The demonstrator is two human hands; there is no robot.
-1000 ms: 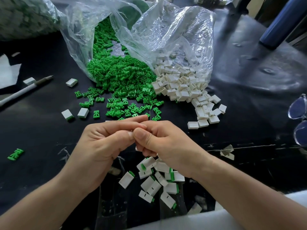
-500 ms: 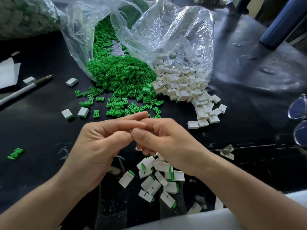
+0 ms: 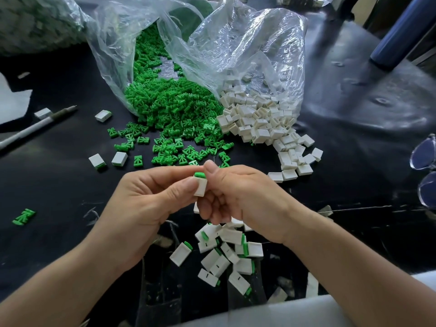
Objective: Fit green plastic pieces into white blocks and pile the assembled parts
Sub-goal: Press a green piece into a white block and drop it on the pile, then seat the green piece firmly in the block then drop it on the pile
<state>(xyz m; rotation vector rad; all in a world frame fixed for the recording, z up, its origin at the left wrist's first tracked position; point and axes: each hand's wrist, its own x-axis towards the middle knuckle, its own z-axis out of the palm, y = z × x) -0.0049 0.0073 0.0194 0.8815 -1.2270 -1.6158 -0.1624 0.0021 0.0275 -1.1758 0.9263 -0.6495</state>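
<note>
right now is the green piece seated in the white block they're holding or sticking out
Sticking out: the green piece shows above the top edge of the white block; how deep it sits inside is hidden.

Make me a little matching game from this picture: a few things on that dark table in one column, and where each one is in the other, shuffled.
Things
1. pen
2. glasses
3. loose green pieces
4. white block with a green top

Places
A. pinched between the left hand and right hand
B. right edge of the table
C. spilling from a clear bag
D. far left, lying flat

Pairs: 1-D, 2-B, 3-C, 4-A
</note>
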